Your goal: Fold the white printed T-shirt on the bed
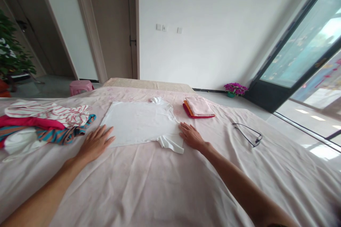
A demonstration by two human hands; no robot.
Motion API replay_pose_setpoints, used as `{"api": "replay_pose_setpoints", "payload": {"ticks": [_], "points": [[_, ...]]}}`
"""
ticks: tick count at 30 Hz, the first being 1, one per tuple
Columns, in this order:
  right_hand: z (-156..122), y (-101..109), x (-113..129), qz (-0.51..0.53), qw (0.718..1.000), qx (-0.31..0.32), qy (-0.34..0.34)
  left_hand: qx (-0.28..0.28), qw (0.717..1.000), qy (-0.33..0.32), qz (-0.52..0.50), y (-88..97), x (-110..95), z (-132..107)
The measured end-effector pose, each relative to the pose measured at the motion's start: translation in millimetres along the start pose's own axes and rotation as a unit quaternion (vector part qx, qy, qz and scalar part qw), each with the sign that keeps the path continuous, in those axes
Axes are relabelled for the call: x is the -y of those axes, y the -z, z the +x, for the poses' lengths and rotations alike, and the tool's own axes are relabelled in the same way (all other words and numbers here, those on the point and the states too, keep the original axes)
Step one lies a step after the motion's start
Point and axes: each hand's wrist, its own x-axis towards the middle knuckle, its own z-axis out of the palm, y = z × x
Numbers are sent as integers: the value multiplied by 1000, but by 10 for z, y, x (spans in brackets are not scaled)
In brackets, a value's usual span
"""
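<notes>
A white T-shirt (138,122) lies spread flat on a bed covered with a pale pink sheet (170,181). My left hand (95,143) rests flat at the shirt's near left corner, fingers stretched out and holding nothing. On the other side, my right hand (191,136) lies flat on the sheet beside the shirt's right edge, just above the near sleeve, its fingertips touching the fabric. Both hands are open.
A pile of unfolded clothes (39,124), striped and pink, lies at the left. A small stack of folded pink, orange and red cloths (198,108) sits behind my right hand. A black hanger (247,134) lies at the right. A pink stool (80,86), a plant and a glass door stand beyond.
</notes>
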Motion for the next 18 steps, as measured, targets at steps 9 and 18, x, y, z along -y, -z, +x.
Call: {"api": "replay_pose_setpoints", "payload": {"ticks": [9, 18], "points": [[-451, 273, 157, 142, 974, 13, 173, 35, 979, -131, -152, 306, 543, -228], [-160, 210, 239, 156, 976, -19, 151, 23, 980, -122, -155, 233, 649, -226]]}}
